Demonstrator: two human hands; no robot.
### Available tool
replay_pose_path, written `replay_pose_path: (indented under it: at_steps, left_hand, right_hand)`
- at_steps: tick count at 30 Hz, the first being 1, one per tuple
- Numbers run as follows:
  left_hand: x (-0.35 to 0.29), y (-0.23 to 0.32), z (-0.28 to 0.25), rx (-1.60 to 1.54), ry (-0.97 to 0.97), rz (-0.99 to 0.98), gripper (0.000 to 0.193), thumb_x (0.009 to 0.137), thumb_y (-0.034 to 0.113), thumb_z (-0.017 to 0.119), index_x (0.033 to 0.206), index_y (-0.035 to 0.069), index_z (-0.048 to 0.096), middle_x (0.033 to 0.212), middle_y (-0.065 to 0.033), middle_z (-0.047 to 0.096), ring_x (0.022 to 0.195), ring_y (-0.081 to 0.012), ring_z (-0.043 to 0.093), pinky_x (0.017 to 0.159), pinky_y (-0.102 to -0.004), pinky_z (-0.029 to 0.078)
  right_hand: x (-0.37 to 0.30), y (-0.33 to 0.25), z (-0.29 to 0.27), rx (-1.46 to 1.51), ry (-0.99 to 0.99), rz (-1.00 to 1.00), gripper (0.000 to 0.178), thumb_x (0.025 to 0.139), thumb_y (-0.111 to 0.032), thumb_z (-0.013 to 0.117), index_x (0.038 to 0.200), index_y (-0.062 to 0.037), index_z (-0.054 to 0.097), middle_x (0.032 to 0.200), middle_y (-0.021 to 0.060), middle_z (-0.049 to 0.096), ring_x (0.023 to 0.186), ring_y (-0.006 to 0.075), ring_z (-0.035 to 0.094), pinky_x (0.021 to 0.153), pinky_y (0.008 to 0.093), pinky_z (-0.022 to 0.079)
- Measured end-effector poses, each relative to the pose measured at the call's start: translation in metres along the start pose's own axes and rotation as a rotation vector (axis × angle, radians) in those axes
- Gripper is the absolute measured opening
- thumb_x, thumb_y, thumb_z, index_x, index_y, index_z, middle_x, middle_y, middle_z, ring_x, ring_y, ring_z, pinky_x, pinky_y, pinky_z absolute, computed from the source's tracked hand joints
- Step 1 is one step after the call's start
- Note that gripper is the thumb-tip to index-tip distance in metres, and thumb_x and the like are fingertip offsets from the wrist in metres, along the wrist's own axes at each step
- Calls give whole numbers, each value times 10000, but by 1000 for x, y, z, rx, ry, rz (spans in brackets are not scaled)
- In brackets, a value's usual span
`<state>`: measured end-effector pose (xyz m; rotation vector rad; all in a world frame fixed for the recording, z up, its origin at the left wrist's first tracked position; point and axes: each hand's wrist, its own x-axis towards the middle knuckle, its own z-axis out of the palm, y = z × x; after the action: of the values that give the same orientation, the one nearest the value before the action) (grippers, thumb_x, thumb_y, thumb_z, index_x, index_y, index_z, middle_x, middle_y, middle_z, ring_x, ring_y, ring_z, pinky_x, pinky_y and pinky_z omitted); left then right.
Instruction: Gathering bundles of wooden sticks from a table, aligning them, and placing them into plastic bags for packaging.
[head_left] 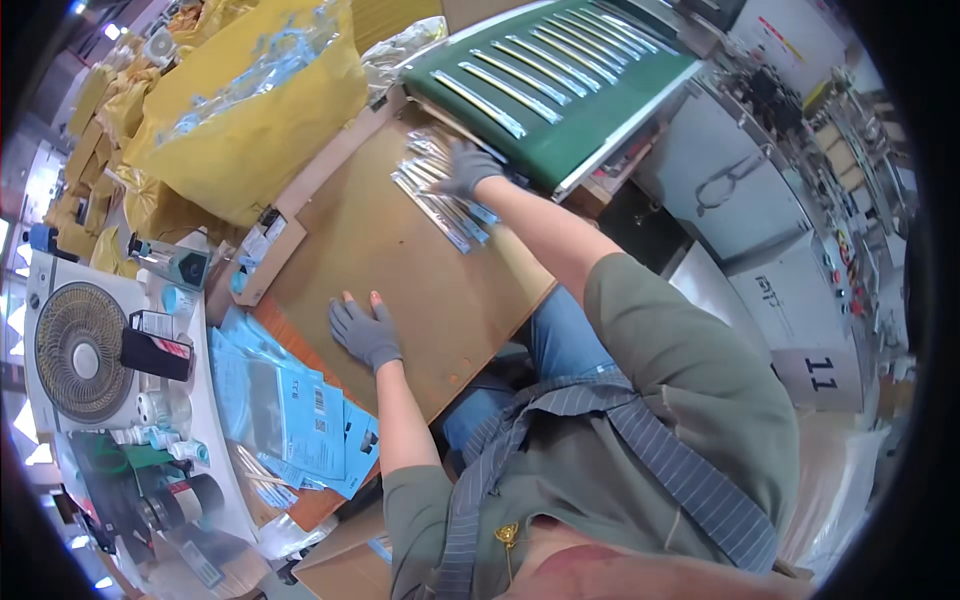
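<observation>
My left hand (pixel 366 332), in a grey glove with some fingertips bare, lies flat with fingers spread on a brown board (pixel 370 240). Farther off, my right hand (pixel 470 170), gloved the same way, rests with fingers apart at the right side of a loose pile of slim wrapped sticks (pixel 430 208). It touches the pile, and part of the fingers' underside is hidden. More wrapped sticks (pixel 530 80) lie in a spaced row on a green conveyor belt (pixel 585 140) beyond the board.
A yellow bag (pixel 250 130) with clear-blue wrappers stands at the far left. Blue printed pouches (pixel 300 420) lie left of the board, near a few loose sticks (pixel 262 478). A fan (pixel 82 350) stands farther left. Grey machine cabinets (pixel 720 180) flank the right.
</observation>
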<state>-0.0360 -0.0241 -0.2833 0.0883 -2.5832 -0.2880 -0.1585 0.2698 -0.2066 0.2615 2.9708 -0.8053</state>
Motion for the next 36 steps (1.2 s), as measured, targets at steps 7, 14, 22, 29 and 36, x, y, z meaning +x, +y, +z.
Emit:
replay_pose_path:
  at_steps: [7, 14, 22, 29, 36]
  left_hand:
    - [26, 8, 8, -59, -14, 76, 532, 908, 461, 491, 1195, 16, 550, 1275, -226, 505, 1204, -364, 448, 1004, -459, 340]
    - [44, 14, 21, -207, -101, 124, 573, 874, 448, 535, 1223, -7, 522, 1271, -205, 500, 1199, -364, 437, 1021, -447, 327]
    - [43, 5, 4, -169, -155, 145, 582, 897, 460, 511, 1206, -33, 525, 1258, -234, 504, 1172, -386, 463, 989, -454, 363]
    - [44, 15, 9, -231, -149, 138, 650, 910, 544, 416, 1212, -18, 538, 1279, -225, 498, 1201, -370, 447, 1012, -474, 326]
    - [44, 10, 16, -204, -133, 111, 643, 931, 535, 375, 1195, -23, 555, 1243, -226, 526, 1163, -380, 475, 987, -480, 341]
  right_hand:
    - [5, -24, 39, -32, 162, 71, 651, 701, -472, 626, 1168, -26, 544, 1075, 248, 601, 1003, 366, 587, 913, 406, 439]
    - [-73, -5, 25, 731, 201, -15, 451, 829, -345, 586, 1124, -4, 596, 1137, 210, 608, 1076, 356, 572, 918, 391, 440]
    - [-192, 64, 53, 43, 388, -516, 451, 783, -332, 562, 1109, -20, 545, 1188, 204, 506, 1160, 357, 455, 1022, 494, 325]
    - [-196, 73, 53, -24, 449, -509, 449, 825, -362, 536, 1126, -29, 532, 1235, 188, 500, 1168, 341, 466, 1013, 465, 342]
    - [-192, 71, 55, -17, 458, -514, 461, 818, -377, 543, 1118, -27, 539, 1211, 184, 508, 1156, 337, 474, 1006, 451, 354]
